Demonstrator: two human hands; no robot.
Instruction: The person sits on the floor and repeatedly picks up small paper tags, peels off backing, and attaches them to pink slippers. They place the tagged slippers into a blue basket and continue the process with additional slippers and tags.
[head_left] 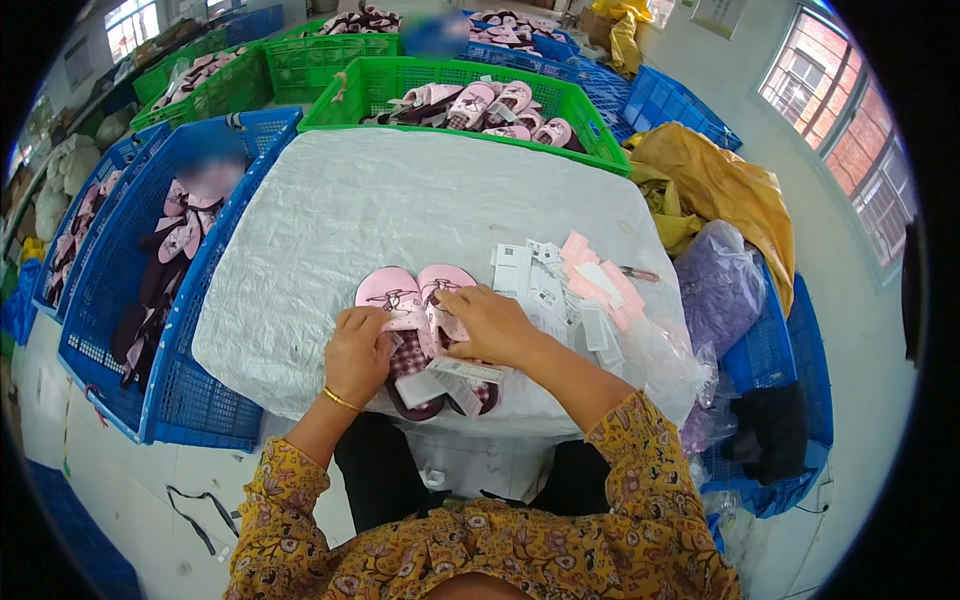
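Note:
A pair of pink slippers (395,290) with dark insoles lies side by side near the front edge of a white-covered table (400,200). My left hand (357,355) rests on the left slipper, fingers curled over its strap. My right hand (490,325) presses on the right slipper (445,280), fingers closed over its upper. White paper tags (445,380) lie over the slippers' heels just in front of my hands. A loose pile of white and pink tags (575,285) sits on the table right of my right hand.
A green crate (450,75) of pink slippers stands behind the table. A blue crate (120,300) with slippers is on the left. On the right are a yellow bag (720,185), a purple plastic bag (715,285) and another blue crate (770,350). More crates fill the back.

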